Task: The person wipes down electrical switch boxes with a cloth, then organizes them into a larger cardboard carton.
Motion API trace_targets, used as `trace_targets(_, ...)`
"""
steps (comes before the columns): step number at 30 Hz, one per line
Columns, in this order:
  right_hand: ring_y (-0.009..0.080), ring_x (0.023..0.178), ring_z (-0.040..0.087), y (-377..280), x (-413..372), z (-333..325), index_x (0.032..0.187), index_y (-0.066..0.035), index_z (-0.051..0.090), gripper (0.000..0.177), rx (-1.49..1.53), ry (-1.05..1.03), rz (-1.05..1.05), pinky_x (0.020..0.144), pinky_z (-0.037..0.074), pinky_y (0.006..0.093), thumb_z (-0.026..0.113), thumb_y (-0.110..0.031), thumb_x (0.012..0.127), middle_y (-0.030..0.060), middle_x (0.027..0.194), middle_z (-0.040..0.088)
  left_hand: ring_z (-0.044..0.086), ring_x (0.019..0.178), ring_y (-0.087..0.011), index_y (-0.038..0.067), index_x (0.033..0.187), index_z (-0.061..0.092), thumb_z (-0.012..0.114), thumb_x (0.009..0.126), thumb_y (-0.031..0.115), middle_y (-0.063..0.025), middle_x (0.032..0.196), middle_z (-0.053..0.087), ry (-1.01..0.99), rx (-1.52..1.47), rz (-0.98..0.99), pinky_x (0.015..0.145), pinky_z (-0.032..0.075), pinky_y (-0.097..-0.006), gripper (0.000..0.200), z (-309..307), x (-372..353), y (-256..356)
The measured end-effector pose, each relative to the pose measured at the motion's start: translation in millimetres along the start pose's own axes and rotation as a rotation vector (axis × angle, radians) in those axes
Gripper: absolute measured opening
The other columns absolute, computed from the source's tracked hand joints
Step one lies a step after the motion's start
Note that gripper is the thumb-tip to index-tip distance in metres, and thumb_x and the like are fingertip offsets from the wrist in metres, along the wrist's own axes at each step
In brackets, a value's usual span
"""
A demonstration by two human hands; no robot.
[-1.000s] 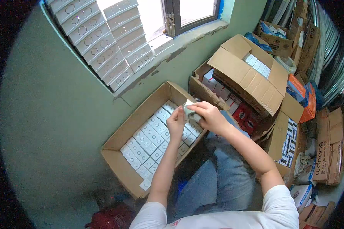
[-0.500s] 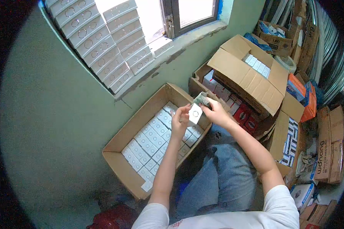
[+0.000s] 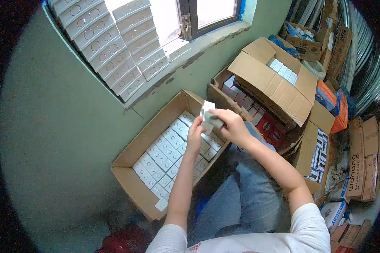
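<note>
You sit with your legs in jeans [image 3: 240, 198], both hands raised in front of you over the far right part of an open carton [image 3: 150, 131]. Your left hand [image 3: 195, 133] grips a small white box [image 3: 209, 106], its fingers closed along the near side. Your right hand [image 3: 233, 126] is closed around a grey-green cloth [image 3: 215, 120], which presses against the box and covers part of it; the box's lower end is partly hidden by your fingers.

Below, the carton holds close rows of white boxes [image 3: 168, 152], most showing dark rings on their top faces. The carton lies beside a pale green wall [image 3: 63, 139].

At upper left, long whitish pieces [image 3: 109, 55] marked with rings are stacked in two columns against a bright window [image 3: 210, 19].

To your right, a wide carton with open flaps [image 3: 257, 80] has more white boxes inside, and beneath it sits another carton with red boxes [image 3: 266, 125] and white ones. Nearer you, a further carton holds black-and-white packets [image 3: 319, 156]. Past these are an orange package [image 3: 340, 111] and, at the far right, shiny coiled tubing [image 3: 361, 63].
</note>
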State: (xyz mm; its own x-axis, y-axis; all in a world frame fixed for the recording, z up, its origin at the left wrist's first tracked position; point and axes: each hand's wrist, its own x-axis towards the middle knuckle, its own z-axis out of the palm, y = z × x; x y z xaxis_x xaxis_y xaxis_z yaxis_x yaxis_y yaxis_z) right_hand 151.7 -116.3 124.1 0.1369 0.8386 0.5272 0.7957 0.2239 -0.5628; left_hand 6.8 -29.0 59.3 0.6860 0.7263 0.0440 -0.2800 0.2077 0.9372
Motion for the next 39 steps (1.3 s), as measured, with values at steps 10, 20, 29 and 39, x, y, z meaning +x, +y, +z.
trace_targets(10, 0.0328, 0.102, 0.062, -8.8, -1.1, 10.3, 0.112, -0.001, 0.064, 0.046, -0.168, 0.056, -0.129, 0.088, 0.052, 0.0392, 0.064, 0.006, 0.066, 0.0148, 0.109, 0.065, 0.053, 0.059, -0.0095, 0.008, 0.064, 0.057, 0.053, 0.097, 0.032, -0.0011, 0.064, 0.057, 0.557, -0.265, 0.122, 0.059, 0.043, -0.0267, 0.042, 4.3, 2.5, -14.5)
trace_targets(20, 0.0289, 0.09, 0.061, -19.8, 8.8, 11.5, 0.099, -0.005, 0.067, 0.027, -0.307, 0.143, -0.124, 0.078, 0.053, 0.0384, 0.063, -0.006, 0.072, 0.0094, 0.093, 0.063, 0.045, 0.057, -0.0089, 0.014, 0.063, 0.044, 0.048, 0.099, 0.027, 0.0016, 0.061, 0.046, 0.565, -0.264, 0.234, 0.056, 0.039, -0.0281, 0.038, 0.6, 2.8, -19.4)
trace_targets(29, 0.0306, 0.092, 0.06, -27.1, 3.4, 22.9, 0.103, -0.006, 0.063, 0.032, -0.191, -0.076, -0.174, 0.08, 0.052, 0.0388, 0.063, -0.003, 0.071, 0.0102, 0.093, 0.062, 0.047, 0.057, -0.0093, 0.012, 0.061, 0.045, 0.052, 0.097, 0.03, 0.0021, 0.061, 0.047, 0.729, -0.259, 0.149, 0.055, 0.04, -0.0272, 0.041, 4.3, -1.5, -8.1)
trace_targets(39, 0.0304, 0.095, 0.061, -31.0, -1.7, 25.5, 0.107, -0.004, 0.062, 0.041, -0.148, -0.114, -0.228, 0.082, 0.052, 0.0388, 0.064, 0.002, 0.066, 0.0113, 0.1, 0.062, 0.036, 0.053, -0.0065, 0.01, 0.056, 0.041, 0.051, 0.098, 0.023, 0.0047, 0.056, 0.041, 0.701, -0.198, 0.23, 0.051, 0.029, -0.0269, 0.045, -0.8, 6.5, -0.2)
